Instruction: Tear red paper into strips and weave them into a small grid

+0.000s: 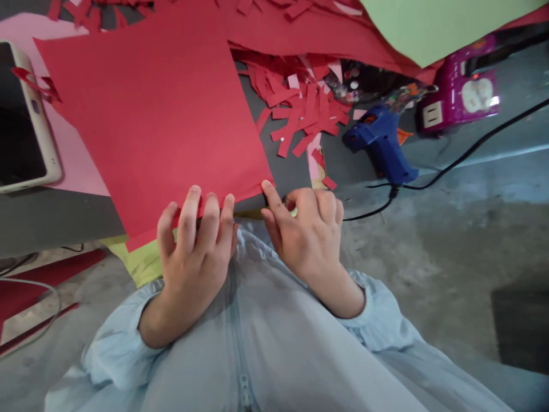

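A large sheet of red paper (167,109) lies in front of me, with a narrow strip along its near edge that looks folded. My left hand (195,246) rests on that near edge, fingers spread and fingertips on the paper. My right hand (306,229) is at the near right corner. Its index fingertip presses on the corner, the thumb sits just below the edge, and the other fingers are curled together. The undersides of both hands are hidden.
Red paper strips (295,114) lie in a heap beyond the sheet. To the right are a blue glue gun (381,143) with a black cord and a purple power box (461,86). A phone (26,120) lies on pink paper (77,149) at left. Light green paper (446,23) is at the top.
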Available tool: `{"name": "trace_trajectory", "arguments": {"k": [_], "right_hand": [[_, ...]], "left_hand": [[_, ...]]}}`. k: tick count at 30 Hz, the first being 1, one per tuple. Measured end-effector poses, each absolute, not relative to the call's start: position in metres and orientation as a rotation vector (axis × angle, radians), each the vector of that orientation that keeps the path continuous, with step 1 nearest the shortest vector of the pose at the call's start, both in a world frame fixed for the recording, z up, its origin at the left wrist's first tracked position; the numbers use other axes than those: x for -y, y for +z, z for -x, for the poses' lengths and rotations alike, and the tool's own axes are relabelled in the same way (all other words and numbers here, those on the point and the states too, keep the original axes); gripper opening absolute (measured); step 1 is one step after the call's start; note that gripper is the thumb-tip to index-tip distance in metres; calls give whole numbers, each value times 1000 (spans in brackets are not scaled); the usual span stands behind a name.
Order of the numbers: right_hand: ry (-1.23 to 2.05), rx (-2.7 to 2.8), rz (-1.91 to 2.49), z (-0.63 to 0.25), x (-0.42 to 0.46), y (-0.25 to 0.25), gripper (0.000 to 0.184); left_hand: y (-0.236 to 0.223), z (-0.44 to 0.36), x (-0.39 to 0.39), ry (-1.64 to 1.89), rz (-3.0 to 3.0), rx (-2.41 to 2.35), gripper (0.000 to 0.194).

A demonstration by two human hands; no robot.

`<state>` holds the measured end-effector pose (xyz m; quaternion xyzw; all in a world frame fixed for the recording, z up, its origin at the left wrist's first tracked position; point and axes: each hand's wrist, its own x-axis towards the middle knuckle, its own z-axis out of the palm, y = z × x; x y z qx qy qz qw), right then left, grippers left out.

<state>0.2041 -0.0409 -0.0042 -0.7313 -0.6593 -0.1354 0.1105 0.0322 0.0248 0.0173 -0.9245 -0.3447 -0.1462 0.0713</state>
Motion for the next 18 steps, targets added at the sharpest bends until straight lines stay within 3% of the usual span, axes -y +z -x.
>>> {"name": "trace_trajectory", "arguments": {"k": [9,18], "right_hand": [[-497,1952,2086,-204,38,-3,32],[-482,2136,1658,-220,10,7,11]], "left_hand": [[16,-18,-24,-417,2790,1033,38],[2,-13,-41,-801,2711,927,22]]}}
